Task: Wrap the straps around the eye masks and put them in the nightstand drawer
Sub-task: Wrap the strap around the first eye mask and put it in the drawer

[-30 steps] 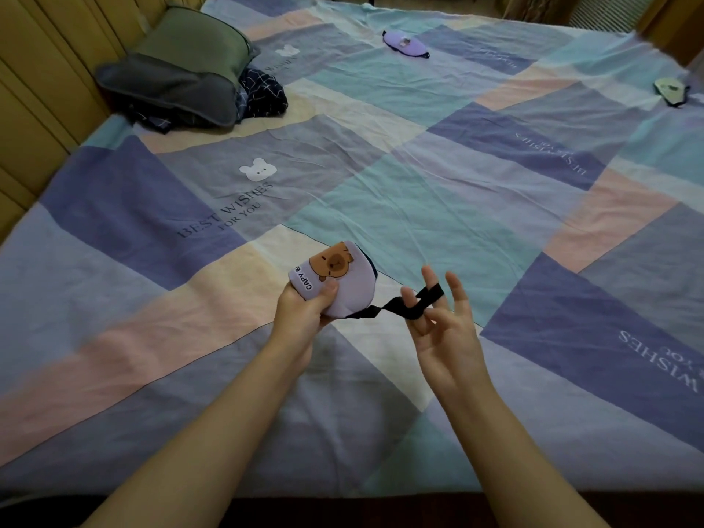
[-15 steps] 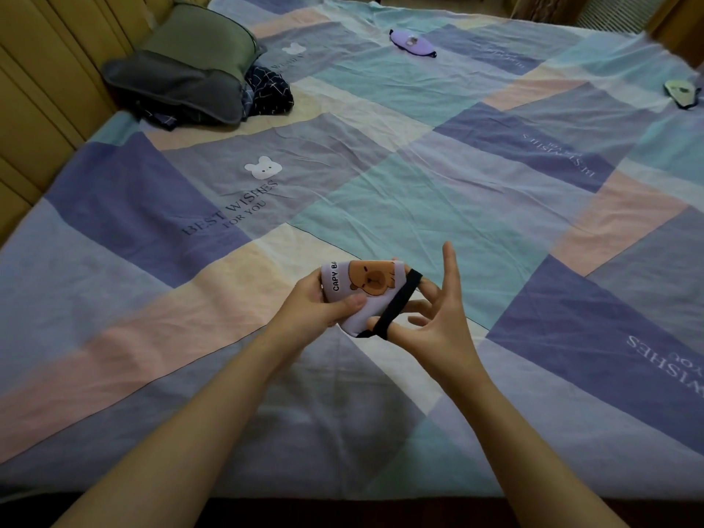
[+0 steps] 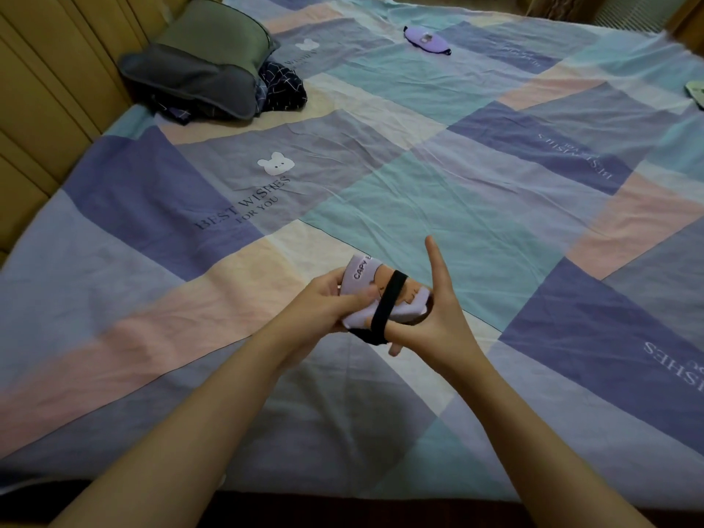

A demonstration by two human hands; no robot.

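A folded lilac eye mask (image 3: 364, 278) with a brown capybara print is held above the bed's near edge. My left hand (image 3: 327, 302) grips its left side, thumb on top. Its black strap (image 3: 386, 304) runs across the front of the mask and loops round the thumb of my right hand (image 3: 434, 318), whose index finger points up. A second purple eye mask (image 3: 424, 39) lies flat at the far middle of the bed. A pale green eye mask (image 3: 695, 91) sits at the right edge, partly cut off. No nightstand is in view.
A patchwork bedsheet (image 3: 438, 207) covers the whole bed. A grey-green pillow (image 3: 205, 51) on dark folded cloth (image 3: 284, 87) sits at the far left, against a yellow padded headboard (image 3: 42, 93). The bed's near edge runs along the bottom.
My right hand has carried the black strap from the mask's right side across its front and down under it. The mask has turned in my left hand. The view moved slightly closer.
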